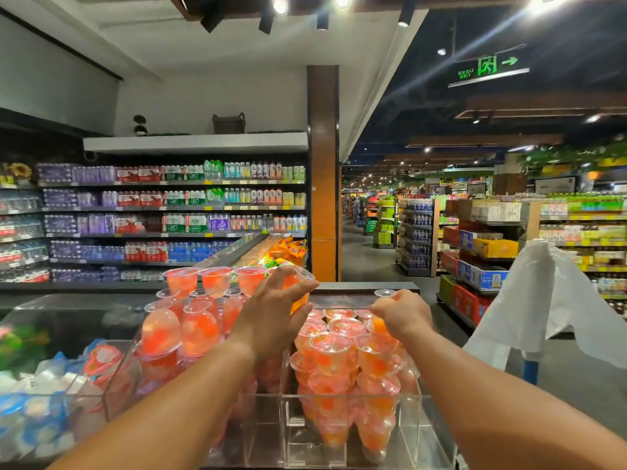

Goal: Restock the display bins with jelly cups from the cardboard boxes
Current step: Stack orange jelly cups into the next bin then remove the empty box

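While both arms reach over the clear bins (342, 400), left hand (271, 320) curls around an orange jelly cup (300, 290) at 12 o'clock above the pile. Right hand (403, 315) pinches another cup (385, 298) at 1 o'clock. More jelly cups (334, 354) fill the bins below; white bag (543, 300) at 3 o'clock.

Both hands (271, 317) (403, 313) outstretched, fingers curled

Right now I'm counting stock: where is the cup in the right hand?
Head view, right of centre: the right hand holds an orange jelly cup above the right clear bin.
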Demonstrator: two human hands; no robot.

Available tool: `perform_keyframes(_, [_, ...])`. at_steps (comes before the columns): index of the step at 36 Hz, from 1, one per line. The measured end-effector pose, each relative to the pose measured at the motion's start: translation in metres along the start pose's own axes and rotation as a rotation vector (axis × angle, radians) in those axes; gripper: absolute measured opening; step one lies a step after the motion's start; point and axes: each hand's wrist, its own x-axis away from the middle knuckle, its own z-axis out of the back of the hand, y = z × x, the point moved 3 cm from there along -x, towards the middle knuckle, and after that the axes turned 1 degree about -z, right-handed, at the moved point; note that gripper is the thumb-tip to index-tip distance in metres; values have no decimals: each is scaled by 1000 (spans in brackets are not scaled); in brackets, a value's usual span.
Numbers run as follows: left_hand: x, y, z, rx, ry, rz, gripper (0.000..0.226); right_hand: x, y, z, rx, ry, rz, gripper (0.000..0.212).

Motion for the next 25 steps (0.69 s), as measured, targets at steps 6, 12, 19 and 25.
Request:
perform_keyframes(6, [-1, 4, -4, 3, -42, -20, 41, -3, -1, -4, 42, 7, 16, 52])
perform_keyframes(12, [0, 7, -9, 30, -58, 8, 61, -1, 0, -2, 183, 69, 168, 78])
perform_keyframes(19, [-14, 9, -14, 90, -44, 33, 74, 29, -41, -2, 260, 122, 996, 67])
perform_keyframes(25, [-33, 6, -13, 369, -41, 165, 72, 55, -68, -22, 636, 11, 1431, 77])
